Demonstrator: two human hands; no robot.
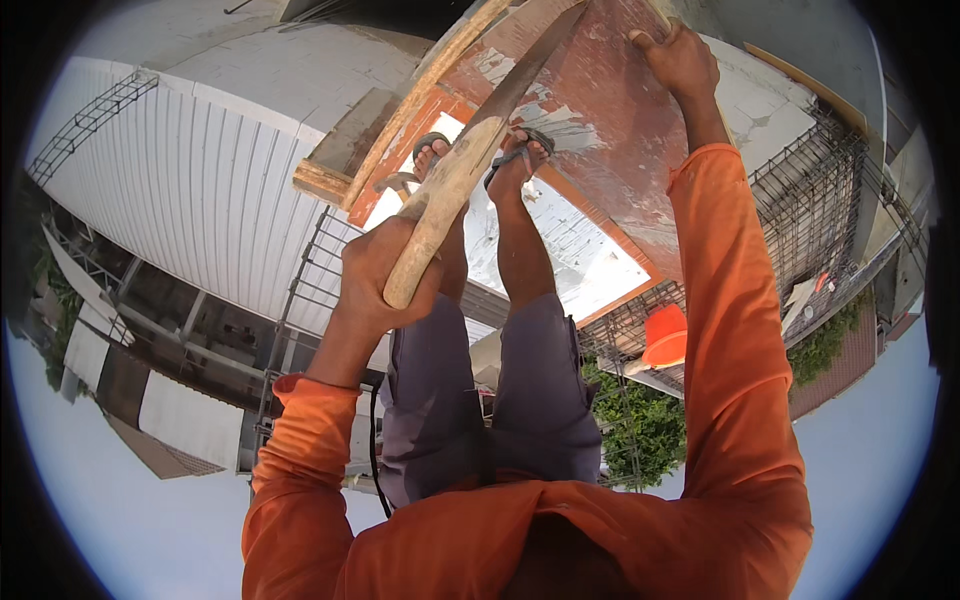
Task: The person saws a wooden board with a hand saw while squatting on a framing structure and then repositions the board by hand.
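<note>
Head fisheye cam, L of pair, down-facing, near L hand (380,268) & R hand (684,68).

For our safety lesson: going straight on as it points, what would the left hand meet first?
Perhaps the board, met by the saw the left hand holds; depth is unclear.

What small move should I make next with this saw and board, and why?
Probably brace the red-brown board with your right hand before sawing: that hand is at its edge, while your left hand grips the saw by its wooden handle, blade stretched over the board.
</note>
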